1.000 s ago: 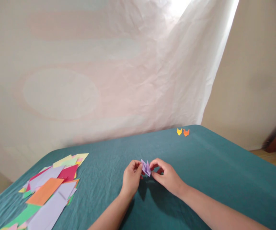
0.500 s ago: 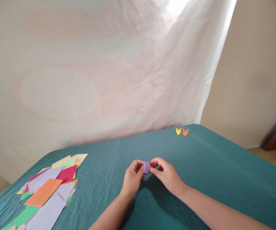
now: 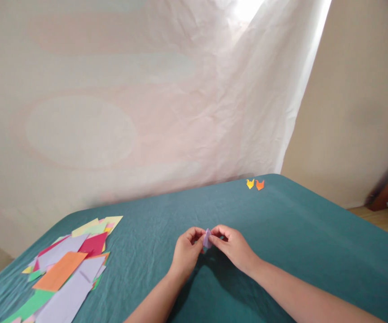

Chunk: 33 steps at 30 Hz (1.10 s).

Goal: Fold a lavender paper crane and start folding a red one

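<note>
Pinching a small folded purple paper piece (image 3: 207, 237) betw both hands: left hand (image 3: 186, 251) & right hand (image 3: 233, 247), fingertips closed on it, just above the teal tablecloth (image 3: 281, 233).

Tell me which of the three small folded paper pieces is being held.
The purple piece, pinched between the left hand and right hand. The yellow piece and the orange piece lie untouched, side by side near the far edge of the table.

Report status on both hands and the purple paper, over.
Left hand, right hand: both pinching the folded purple paper. Paper upright between them. Coloured sheets far left, apart from the hands.
</note>
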Tool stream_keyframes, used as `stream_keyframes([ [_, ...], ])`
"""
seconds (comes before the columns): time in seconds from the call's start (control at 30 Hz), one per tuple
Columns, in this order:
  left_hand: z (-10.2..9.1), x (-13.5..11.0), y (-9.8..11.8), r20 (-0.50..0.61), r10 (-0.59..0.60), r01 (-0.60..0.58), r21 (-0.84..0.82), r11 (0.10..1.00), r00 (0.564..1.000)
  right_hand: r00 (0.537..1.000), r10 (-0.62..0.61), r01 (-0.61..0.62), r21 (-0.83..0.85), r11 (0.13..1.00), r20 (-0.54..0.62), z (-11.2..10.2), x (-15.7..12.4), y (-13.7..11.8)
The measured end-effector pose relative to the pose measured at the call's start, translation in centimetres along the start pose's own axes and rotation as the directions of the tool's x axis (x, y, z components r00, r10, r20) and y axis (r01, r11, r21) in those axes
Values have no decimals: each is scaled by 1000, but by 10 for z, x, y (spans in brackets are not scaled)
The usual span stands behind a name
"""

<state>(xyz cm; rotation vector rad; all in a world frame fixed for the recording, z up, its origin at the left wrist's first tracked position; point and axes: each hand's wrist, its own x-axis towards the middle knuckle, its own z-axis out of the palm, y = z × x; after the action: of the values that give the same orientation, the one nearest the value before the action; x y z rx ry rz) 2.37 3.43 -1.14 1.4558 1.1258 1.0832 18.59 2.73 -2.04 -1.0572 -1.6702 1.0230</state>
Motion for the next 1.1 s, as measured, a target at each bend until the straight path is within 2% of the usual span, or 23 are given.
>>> stream_keyframes([
  [0.3,3,0,-2,45,-35,38,-75,996,998,997,-48,40,-112,993,-61,0,0,-4],
  [0.47,3,-1,2,42,-61,66,-115,991,997,998,5,-8,-43,999,-68,0,1,-4],
  [0.6,3,-2,2,71,-67,73,-83,994,995,995,-3,1,-13,1000,-102,1,1,-3],
  [0.83,9,-6,5,130,-83,83,3,997,988,990,-11,2,-62,998,-143,-2,2,-10],
  [0.97,10,-10,9,76,-15,7,112,994,997,990,10,-12,-14,1000,-139,-2,2,-8],
  [1.1,5,-8,9,-36,46,-40,167,985,998,997,41,-40,20,999,-61,-1,4,1],
])
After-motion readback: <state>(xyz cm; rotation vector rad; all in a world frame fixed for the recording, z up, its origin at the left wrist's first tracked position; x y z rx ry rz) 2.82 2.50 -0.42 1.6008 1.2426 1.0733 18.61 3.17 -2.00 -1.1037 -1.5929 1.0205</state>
